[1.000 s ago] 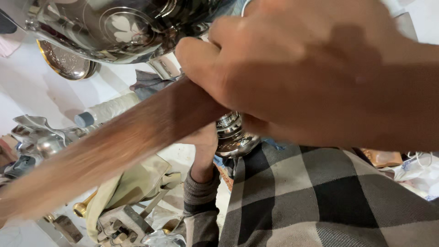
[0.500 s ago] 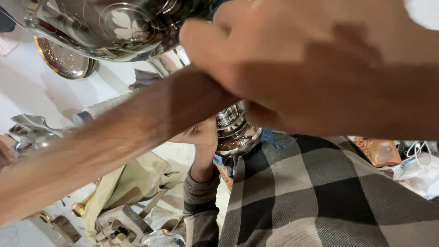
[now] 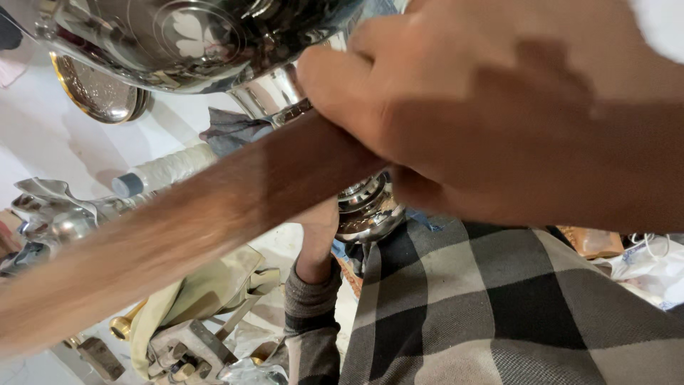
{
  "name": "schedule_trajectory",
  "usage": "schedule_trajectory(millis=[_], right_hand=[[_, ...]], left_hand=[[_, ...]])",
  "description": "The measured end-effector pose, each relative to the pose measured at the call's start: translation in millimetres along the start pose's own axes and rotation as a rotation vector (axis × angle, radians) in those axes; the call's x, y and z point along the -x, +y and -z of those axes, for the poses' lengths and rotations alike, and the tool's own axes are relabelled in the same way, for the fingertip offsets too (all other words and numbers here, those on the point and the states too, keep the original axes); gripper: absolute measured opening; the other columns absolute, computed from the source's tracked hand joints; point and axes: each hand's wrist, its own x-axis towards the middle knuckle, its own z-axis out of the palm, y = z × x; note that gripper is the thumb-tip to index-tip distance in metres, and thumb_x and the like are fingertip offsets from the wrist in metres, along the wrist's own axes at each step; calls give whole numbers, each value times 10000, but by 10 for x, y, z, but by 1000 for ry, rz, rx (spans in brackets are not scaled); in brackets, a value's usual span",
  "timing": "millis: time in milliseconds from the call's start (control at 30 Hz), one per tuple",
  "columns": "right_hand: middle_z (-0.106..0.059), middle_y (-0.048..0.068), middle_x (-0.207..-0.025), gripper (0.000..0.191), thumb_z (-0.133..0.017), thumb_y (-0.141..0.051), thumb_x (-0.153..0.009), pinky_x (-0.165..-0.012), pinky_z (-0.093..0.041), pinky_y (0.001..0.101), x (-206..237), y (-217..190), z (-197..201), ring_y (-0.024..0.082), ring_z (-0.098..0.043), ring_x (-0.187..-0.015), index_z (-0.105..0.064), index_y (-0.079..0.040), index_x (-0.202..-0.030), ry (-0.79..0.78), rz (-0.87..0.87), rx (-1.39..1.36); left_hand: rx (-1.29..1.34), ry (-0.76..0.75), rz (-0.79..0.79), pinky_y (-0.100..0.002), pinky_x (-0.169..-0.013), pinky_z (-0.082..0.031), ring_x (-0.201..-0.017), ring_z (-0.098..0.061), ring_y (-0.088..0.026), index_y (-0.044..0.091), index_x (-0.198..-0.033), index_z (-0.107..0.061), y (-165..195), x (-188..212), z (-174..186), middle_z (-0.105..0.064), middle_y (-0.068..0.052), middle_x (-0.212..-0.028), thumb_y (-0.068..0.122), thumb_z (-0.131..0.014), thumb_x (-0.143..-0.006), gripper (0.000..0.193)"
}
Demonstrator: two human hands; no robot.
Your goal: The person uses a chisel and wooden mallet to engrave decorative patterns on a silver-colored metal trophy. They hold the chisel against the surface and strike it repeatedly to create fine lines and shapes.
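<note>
A: How far is the work?

B: The wooden stick [image 3: 178, 228] lies against the silver vessel [image 3: 214, 43]; the right hand [image 3: 513, 114] closes its grip on the stick. Polished or not, I cannot judge.

A: What is hidden?

B: The left hand [image 3: 317, 242] reaches under the vessel's base [image 3: 367, 214]; its grip is covered.

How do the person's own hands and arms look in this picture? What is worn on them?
Both hands are bare: no gloves, rings or watch show. The right hand fills the upper right, close to the camera and blurred; no sleeve is visible. The left hand emerges from a grey ribbed knit cuff.
</note>
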Motion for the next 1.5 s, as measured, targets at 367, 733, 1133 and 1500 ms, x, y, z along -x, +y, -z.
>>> schedule_trajectory(millis=[367, 733, 1133, 1500], right_hand=[[-528, -21, -587, 236, -672, -352, -805, -454, -375, 299, -52, -91, 118, 127, -549, -505, -635, -135, -889, -88, -23, 151], [-603, -10, -670, 419, -779, -468, -767, -484, -466, 315, 68, -71, -77, 144, -616, -568, -622, -146, -985, -131, -86, -32], [-601, 30, -725, 378, -796, -408, -787, -533, -490, 333, 2, -36, -2, 178, -625, -639, -599, -116, -923, -110, -43, -53], [-629, 57, -827, 363, -821, -264, -735, -565, -494, 360, 100, -56, -38, 212, -634, -713, -635, -82, -988, -22, -125, -78]], left_hand=[[-4, -41, -79, -277, -839, -464, -810, -619, -161, -13, -1129, -706, -11, -22, 37, -704, -113, -948, -12, -773, -875, 263], [-20, 3, -193, -248, -642, -420, -655, -519, -101, -11, -928, -649, 176, -143, -50, -646, -49, -771, -35, -645, -831, 100], [-82, -19, -59, -270, -577, -347, -581, -436, -86, 18, -801, -615, -146, 145, -76, -521, 12, -658, -44, -720, -807, 122], [-131, -25, -174, -342, -568, -269, -540, -358, -144, 45, -735, -488, 71, -31, -135, -405, -34, -597, -45, -684, -856, 248]])
